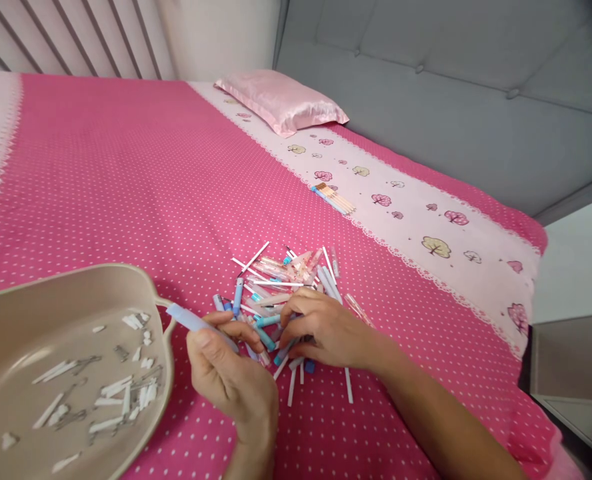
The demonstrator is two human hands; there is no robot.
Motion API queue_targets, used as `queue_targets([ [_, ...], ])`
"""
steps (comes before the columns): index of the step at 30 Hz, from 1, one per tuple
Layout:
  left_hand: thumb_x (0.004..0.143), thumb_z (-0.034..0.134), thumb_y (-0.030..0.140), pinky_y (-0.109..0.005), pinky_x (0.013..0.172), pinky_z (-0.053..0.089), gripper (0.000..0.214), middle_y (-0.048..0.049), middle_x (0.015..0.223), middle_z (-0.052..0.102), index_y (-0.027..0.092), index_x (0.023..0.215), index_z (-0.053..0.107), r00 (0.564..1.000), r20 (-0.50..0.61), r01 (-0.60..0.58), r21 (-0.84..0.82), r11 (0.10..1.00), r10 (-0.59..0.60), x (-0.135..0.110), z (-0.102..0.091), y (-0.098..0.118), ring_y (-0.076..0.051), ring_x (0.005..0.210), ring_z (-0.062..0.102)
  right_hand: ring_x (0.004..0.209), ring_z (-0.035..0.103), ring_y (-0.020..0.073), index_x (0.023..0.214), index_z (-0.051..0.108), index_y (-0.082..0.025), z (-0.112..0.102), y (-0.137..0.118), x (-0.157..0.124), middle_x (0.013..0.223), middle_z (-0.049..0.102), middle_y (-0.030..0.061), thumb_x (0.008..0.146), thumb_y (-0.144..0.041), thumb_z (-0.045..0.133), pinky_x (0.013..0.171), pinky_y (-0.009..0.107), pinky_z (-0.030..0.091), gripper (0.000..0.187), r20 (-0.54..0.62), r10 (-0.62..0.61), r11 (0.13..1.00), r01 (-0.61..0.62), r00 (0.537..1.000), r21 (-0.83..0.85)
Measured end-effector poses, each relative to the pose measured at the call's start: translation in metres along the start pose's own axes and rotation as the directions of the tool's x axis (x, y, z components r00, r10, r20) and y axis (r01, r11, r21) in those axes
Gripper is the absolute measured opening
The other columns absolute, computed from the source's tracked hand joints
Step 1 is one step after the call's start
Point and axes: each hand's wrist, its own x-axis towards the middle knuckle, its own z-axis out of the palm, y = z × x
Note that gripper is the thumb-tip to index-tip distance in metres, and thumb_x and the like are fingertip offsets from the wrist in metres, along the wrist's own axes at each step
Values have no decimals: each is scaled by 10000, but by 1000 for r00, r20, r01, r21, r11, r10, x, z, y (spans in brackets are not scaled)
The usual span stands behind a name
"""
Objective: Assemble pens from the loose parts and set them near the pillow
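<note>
Nearest the camera, the left hand (231, 373) grasps a pale blue, tube-shaped pen barrel (191, 321), plastic by its look, between the thumb and the fingers. The barrel's far end juts out beyond the thumb toward a wide, beige, smooth-walled basin (6, 347), which sits beside the left fingers on the outer side. In it lie short white plastic-looking pieces (116, 387) and small grey metallic-looking pieces (121, 353) (too small to make out fully).

The right hand (326, 327) has its fingers curled down into a loose heap of clear, pink, blue and white pen parts (276, 283); whether they are pinching one or merely touching, I cannot tell. Thin white straight sticks (292, 388) poke out below the right fingers, on the pink, white-dotted cloth bedcover (126, 180).

The barrel is probably light and stiff, rather slippery along its smooth side, and apt to roll if set down; a thumb-and-finger hold around the middle should suit it. The clear parts in the heap may well crack if squeezed hard.

Well beyond the fingertips rests a flat bundle of slim tan sticks with a blue one alongside (336, 199). No brand, label or writing can be read anywhere; the bedcover carries only printed trees.
</note>
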Motion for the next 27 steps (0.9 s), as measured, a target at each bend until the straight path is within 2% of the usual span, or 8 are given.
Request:
queue_targets([
  [6,927,394,364,-222,403,344,267,67,494,485,188,780,530,1000,25,-18,29,999,17,0,2,0,-80,386,418,860,600,158,853,727,-180,-6,7,2,877,690,40,772,-275,720,809,292,444,125,-115,6,983,15,993,181],
  [9,917,414,345,-208,407,363,256,64,522,499,176,777,545,999,37,-21,28,999,20,1,3,-1,-68,388,422,841,625,163,844,726,-191,-16,11,-2,877,707,44,731,-306,751,777,294,476,163,-262,171,946,-84,950,312],
  [11,912,426,337,-202,404,368,252,61,534,504,171,766,548,999,40,-16,22,1000,15,1,3,-2,-63,389,425,780,640,159,839,725,-197,-22,21,-6,853,718,41,766,-298,705,733,299,490,127,-382,390,894,-245,838,376],
  [14,905,442,341,-199,377,354,251,56,540,506,168,768,560,999,49,18,17,1000,-19,0,3,-2,-67,393,431,756,654,167,891,708,-182,-29,46,-15,878,725,56,778,-293,639,718,314,506,172,-536,620,782,-394,573,483],
  [17,903,454,358,-196,347,329,257,51,548,508,167,782,574,994,88,69,4,998,-70,-1,2,-1,-72,397,426,813,660,174,978,679,-161,-29,71,-24,930,719,75,769,-268,598,739,310,511,248,-548,697,712,-536,463,453],
  [20,904,463,358,-191,357,336,253,52,553,503,163,804,591,988,132,75,11,997,-76,-2,1,-1,-68,404,420,703,650,176,893,696,-164,-24,83,-27,813,717,59,752,-256,597,662,302,496,195,-496,742,642,-689,451,335],
  [23,897,479,348,-191,384,353,243,48,568,512,162,799,599,984,164,75,19,997,-77,-2,0,-3,-65,422,426,606,614,167,793,695,-176,-17,85,-26,683,681,27,731,-256,619,604,287,459,126,-475,736,642,-719,483,265],
  [27,891,487,357,-192,419,379,241,49,573,509,165,794,596,976,192,99,27,995,-102,-3,-1,-4,-65,440,431,726,603,172,887,700,-205,-11,84,-21,807,678,32,750,-238,607,709,294,441,169,-484,687,675,-722,541,151],
])
